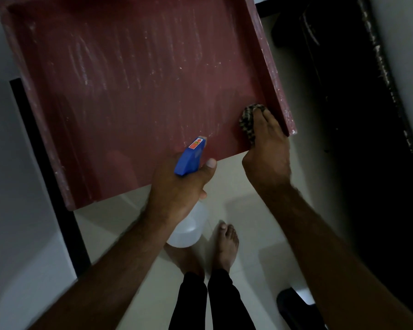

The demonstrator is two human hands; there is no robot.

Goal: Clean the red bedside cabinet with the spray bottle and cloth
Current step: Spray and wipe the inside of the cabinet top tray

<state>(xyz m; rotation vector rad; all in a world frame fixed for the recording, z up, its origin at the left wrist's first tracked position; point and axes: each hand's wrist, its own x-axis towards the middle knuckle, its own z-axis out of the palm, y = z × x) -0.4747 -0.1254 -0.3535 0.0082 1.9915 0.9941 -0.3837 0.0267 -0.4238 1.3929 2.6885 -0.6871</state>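
Note:
The red bedside cabinet (129, 91) fills the upper view; its top has raised side rims and is streaked with white dust. My left hand (176, 186) grips a spray bottle (190, 156) by the neck at the cabinet's front edge; the blue head points over the top and the clear body hangs below my hand. At the front right corner, beside the right rim, my right hand (267, 148) holds a dark patterned cloth (248, 120) against the surface. Most of the cloth is hidden under my fingers.
A black strip (46, 175) runs along the cabinet's left side against the white wall. Dark furniture (343, 115) stands close on the right. My bare feet (226, 244) are on the pale tiled floor below the front edge. A dark object (293, 306) lies at lower right.

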